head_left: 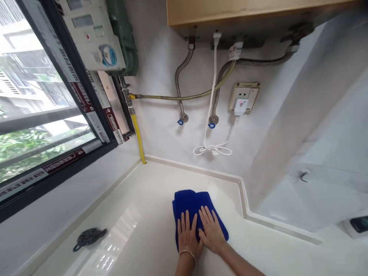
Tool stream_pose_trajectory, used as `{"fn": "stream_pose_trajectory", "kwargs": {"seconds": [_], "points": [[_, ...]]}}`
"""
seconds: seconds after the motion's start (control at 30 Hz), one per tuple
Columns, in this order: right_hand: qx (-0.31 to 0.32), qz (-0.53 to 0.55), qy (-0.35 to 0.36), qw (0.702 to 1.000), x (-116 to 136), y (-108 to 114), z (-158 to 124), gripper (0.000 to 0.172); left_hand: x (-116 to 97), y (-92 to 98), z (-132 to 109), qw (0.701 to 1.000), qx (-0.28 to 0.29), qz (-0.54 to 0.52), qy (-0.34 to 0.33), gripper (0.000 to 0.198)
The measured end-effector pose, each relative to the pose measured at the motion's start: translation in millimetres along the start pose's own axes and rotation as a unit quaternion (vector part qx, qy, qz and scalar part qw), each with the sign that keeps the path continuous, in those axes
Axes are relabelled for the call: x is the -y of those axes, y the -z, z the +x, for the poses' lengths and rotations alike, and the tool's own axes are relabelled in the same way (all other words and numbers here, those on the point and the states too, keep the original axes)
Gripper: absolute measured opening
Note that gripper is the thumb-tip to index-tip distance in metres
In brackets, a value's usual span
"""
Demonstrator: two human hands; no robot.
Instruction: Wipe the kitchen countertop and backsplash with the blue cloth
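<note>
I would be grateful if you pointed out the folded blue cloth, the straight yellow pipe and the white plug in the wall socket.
Folded blue cloth (190, 201), head view: its uncovered far part.
Straight yellow pipe (138, 137), head view: halfway along it.
White plug (240, 107), head view: middle of its front face.

On my feed, the left hand (189, 234) and right hand (212, 230) hide part of the blue cloth (189, 198) at lower centre, and the bottom edge cuts off both forearms (238, 260). The top edge crops the pale meter (93, 38) at upper left and the tan box (244, 8) at upper right. I find the foliage (28, 151) at far left blurred and the print on the red stickers (61, 161) unreadable.
</note>
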State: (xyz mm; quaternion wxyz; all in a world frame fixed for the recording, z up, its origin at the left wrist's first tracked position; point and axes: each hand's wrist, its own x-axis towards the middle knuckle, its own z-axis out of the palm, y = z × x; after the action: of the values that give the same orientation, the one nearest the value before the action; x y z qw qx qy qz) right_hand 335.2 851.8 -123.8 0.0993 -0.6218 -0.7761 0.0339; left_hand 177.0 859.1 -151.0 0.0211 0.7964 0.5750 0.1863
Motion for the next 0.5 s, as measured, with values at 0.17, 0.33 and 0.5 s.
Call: {"fn": "stream_pose_trajectory", "kwargs": {"seconds": [0.17, 0.33, 0.5], "points": [[-0.008, 0.032, 0.033, 0.999, 18.3, 5.5, -78.0, 0.075, -21.4, 11.1, -82.4, 0.999, 0.015, 0.034, 0.021, 0.078], [-0.052, 0.071, 0.064, 0.994, 26.6, 15.1, -138.2, 0.071, -44.2, 41.8, -140.2, 0.994, 0.061, 0.078, 0.04, 0.075], [-0.077, 0.098, 0.081, 0.989, 10.4, 27.1, -174.2, 0.065, -61.7, 68.4, -139.1, 0.986, 0.114, 0.098, 0.072, 0.069]]}}
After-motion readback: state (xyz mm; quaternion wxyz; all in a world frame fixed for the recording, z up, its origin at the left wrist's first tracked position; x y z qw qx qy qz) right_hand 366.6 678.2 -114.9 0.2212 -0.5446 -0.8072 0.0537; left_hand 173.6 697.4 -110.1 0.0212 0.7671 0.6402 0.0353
